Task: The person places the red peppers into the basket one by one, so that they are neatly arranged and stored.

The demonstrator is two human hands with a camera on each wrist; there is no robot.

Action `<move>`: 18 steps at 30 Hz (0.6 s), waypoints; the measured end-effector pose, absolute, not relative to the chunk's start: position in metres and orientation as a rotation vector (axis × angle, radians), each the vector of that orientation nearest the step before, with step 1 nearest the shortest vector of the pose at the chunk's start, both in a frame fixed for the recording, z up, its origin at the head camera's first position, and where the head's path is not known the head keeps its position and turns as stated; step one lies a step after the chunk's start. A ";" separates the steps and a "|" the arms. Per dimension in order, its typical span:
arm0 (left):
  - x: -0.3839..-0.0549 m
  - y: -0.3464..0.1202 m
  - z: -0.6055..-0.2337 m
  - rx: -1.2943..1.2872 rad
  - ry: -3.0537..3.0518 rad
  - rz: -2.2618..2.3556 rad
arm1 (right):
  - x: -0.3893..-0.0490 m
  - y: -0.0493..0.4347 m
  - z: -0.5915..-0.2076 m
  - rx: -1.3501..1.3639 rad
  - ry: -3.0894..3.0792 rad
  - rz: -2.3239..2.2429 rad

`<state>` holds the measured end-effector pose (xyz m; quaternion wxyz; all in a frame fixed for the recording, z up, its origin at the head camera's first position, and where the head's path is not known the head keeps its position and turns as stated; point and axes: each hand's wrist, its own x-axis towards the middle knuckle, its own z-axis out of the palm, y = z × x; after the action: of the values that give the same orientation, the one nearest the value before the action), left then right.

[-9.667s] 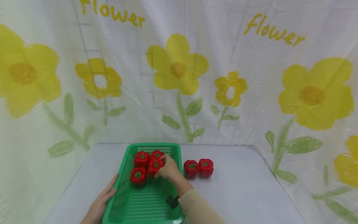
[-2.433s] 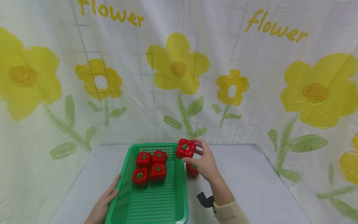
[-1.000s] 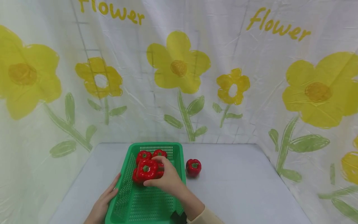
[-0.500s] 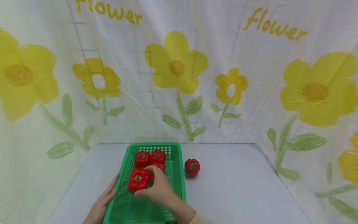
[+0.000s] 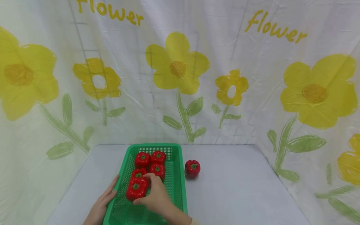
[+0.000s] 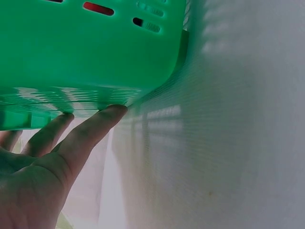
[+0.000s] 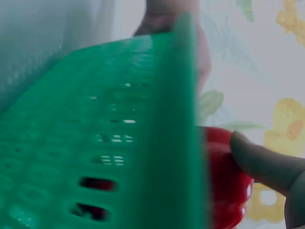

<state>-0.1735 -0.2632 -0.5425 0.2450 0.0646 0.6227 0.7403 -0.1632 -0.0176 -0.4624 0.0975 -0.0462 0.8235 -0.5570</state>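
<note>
My right hand (image 5: pixel 157 194) holds a red bell pepper (image 5: pixel 136 189) between thumb and fingers, inside the green basket (image 5: pixel 184 187). That pepper overlaps the one just behind it, the left pepper of the nearer pair (image 5: pixel 139 172). Several red peppers stand stem-up in the basket's far half. The right wrist view shows the thumb (image 7: pixel 259 160) on the held pepper (image 7: pixel 224 186), partly behind the basket wall (image 7: pixel 178 143). My left hand (image 5: pixel 102 202) touches the basket's left side. Its fingers (image 6: pixel 86 138) are extended against the outer wall in the left wrist view.
One more red pepper (image 5: pixel 192 169) stands on the white table (image 5: pixel 239 187), just right of the basket. Behind the table hangs a white curtain (image 5: pixel 135 118) painted with yellow flowers.
Earlier, my right hand lifted a pepper from beside the basket and carried it left over the basket. Since half a second ago it has come nearer and lower. The left hand stays put.
</note>
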 end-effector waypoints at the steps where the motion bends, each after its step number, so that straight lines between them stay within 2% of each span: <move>1: -0.173 -0.263 -0.542 0.174 1.702 2.022 | -0.163 -0.019 -0.465 -0.132 2.446 -1.638; 18: -0.173 -0.263 -0.542 0.211 1.760 1.998 | -0.166 -0.042 -0.499 -0.079 2.571 -1.435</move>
<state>-0.1730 -0.2632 -0.5421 0.2331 0.0768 0.6407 0.7275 -0.1662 -0.0418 -0.4994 0.0979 -0.0267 0.8687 -0.4849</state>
